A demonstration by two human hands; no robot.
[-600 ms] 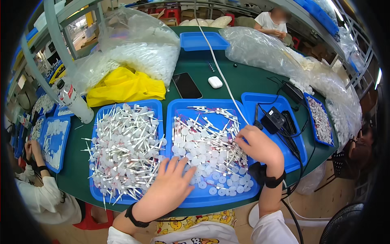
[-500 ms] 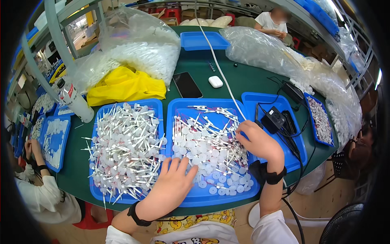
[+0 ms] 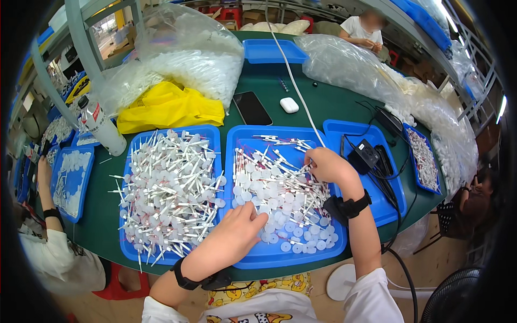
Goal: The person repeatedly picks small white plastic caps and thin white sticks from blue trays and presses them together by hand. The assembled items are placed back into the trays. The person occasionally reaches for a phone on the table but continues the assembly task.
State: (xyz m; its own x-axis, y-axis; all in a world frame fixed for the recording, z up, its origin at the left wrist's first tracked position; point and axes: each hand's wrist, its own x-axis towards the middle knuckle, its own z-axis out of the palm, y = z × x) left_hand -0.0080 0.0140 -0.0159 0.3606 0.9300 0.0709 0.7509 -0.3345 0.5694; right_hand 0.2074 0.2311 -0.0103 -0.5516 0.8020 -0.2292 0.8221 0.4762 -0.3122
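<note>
My left hand is low over the near left part of the middle blue tray. Its fingers are bent together beside loose translucent round discs; what they pinch, if anything, is hidden. At the tray's far right, my right hand reaches into a heap of thin white sticks with reddish thread-like strands. Its fingers are closed downward, and their tips are too hidden to tell what is in them. The left blue tray holds a tall heap of white sticks with discs.
A blue tray at right holds black adapters and cables. Farther back are a phone, white case, yellow bag, bottle and bulging plastic bags. A white cord hangs across. Co-workers sit left and far right.
My left hand's spread fingers have drawn together, slightly nearer me. My right hand has shifted a little left and away, its fingers now bent into the sticks. The left co-worker's hand has moved farther away.
</note>
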